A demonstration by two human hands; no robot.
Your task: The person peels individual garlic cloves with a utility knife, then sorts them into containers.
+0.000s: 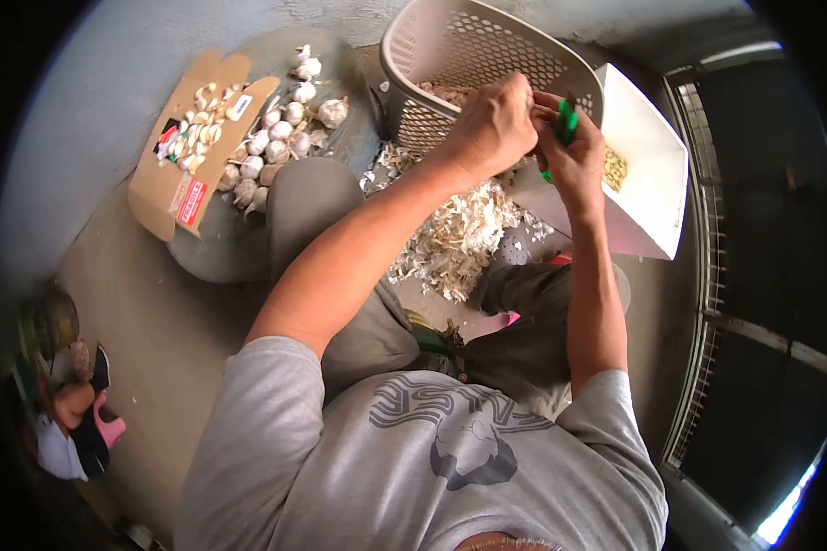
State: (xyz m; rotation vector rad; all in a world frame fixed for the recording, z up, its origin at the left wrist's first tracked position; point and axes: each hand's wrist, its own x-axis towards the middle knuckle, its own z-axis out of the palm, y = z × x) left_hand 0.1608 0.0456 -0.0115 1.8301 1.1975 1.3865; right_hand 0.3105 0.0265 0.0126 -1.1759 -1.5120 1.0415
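My left hand is closed, its fingertips pinched together close to my right hand; whatever lies between them is hidden. Wrapped around a green-handled knife is my right hand, with most of the blade out of sight. Both hands meet above the near rim of a grey perforated basket, which has garlic pieces inside. Below them, a heap of papery garlic skins covers the floor between my legs. Peeled cloves lie in a white box beside my right hand.
Several whole garlic bulbs rest on a grey round seat-like surface at left. An open cardboard box there holds loose cloves. A barred metal door stands at right. Assorted items sit at far left.
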